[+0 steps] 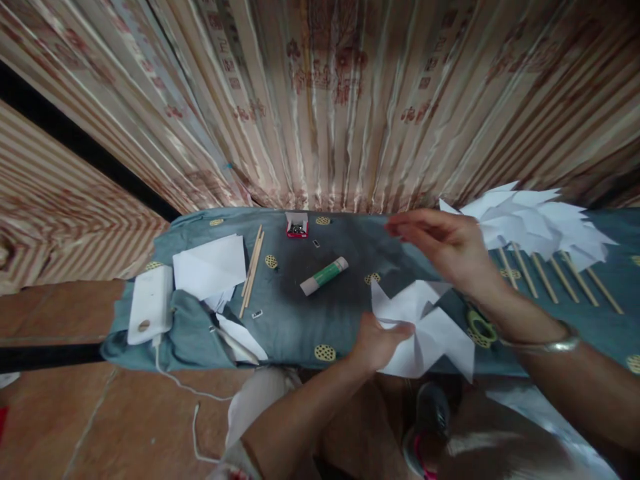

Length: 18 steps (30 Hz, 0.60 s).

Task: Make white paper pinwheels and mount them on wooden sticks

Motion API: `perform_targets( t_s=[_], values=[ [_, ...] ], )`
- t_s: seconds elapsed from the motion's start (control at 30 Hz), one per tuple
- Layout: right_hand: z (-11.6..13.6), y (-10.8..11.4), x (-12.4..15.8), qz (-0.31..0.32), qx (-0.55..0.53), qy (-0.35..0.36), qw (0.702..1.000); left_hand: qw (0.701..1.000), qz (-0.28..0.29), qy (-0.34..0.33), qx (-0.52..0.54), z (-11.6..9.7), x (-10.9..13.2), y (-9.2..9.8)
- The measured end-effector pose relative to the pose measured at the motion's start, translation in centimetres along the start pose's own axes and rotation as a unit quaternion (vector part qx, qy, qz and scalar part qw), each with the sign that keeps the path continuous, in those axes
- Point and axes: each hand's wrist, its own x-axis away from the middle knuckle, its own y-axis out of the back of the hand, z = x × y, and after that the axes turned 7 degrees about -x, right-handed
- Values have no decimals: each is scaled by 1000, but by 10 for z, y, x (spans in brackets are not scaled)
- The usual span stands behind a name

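A white paper pinwheel (430, 340) is gripped at its centre by my left hand (377, 343), the thumb pressed over its folded tips. Above it, my right hand (445, 243) is raised over the table, thumb and fingers drawn together; whether anything small is between them is hidden. A glue stick (324, 276) with a green label lies left of the pinwheel. Farther back stands a small red open box (297, 227) with small metal pieces inside. Below my right wrist lies a roll of green tape (481, 325).
Several pinwheels on wooden sticks (535, 223) lie overlapped at the right. To the left are loose wooden sticks (253, 270), stacked white paper (210, 267) and a white device (150, 305) with a cable. A pleated curtain (330, 120) hangs behind the cloth-covered table (295, 333).
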Motion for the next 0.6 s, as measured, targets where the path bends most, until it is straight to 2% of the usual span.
perform_targets(
  t_s=[0.07, 0.1, 0.23, 0.33, 0.4, 0.5, 0.6],
  values=[
    [-3, -33, -29, 159, 118, 62, 978, 999, 33, -17, 14, 8, 2, -5],
    [-7, -51, -42, 211, 173, 88, 958, 999, 44, -21, 20, 11, 3, -8],
    [-23, -119, -82, 340, 341, 167, 861, 996, 77, -3, 45, 17, 6, -13],
    [-35, -151, -98, 365, 422, 182, 810, 993, 94, 12, 70, 21, 8, -14],
    [-42, -161, -102, 367, 448, 185, 794, 990, 107, 4, 88, 25, 9, -14],
    [-51, -168, -103, 360, 467, 181, 787, 985, 122, -12, 121, 29, 9, -14],
    [-57, -171, -105, 351, 466, 168, 795, 983, 116, -26, 138, 29, 9, -15]
  ],
)
